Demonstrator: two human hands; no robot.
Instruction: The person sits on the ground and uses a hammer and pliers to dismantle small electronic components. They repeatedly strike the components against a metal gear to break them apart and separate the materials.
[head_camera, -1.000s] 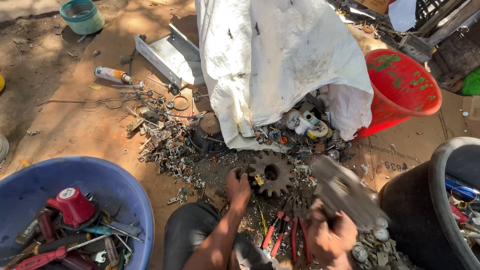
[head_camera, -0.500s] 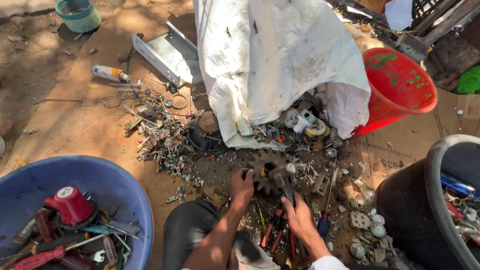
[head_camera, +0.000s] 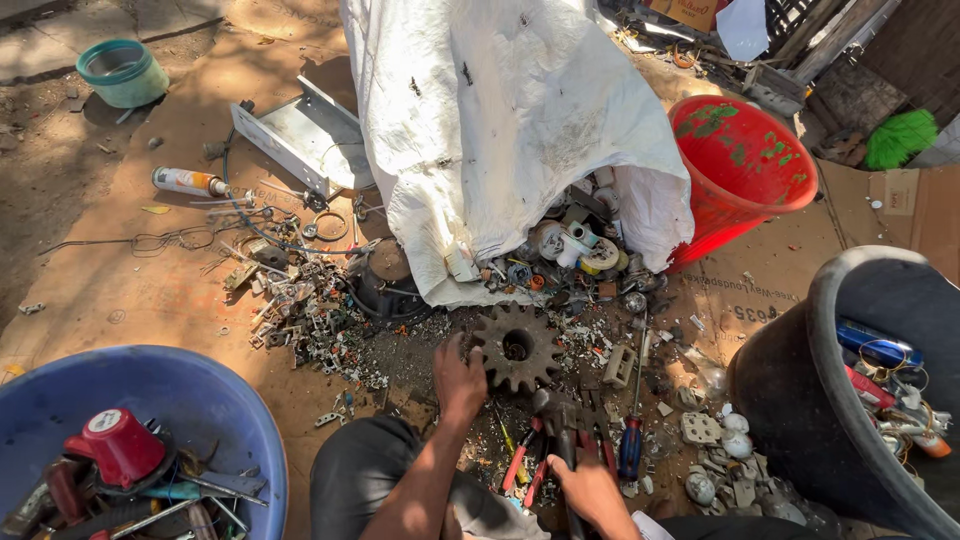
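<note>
Right hand (head_camera: 590, 488) lower now, its grip half hidden.

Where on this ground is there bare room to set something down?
Bare cardboard lies left of the white spray can above the blue plastic tub, and between the red plastic bucket and black bin. Around the rusty toothed gear by the left hand, scrap crowds everything.

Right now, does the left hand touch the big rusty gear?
Touching. The head view shows the left hand with its fingers against the toothed rim of the rusty gear, no gap visible.
</note>
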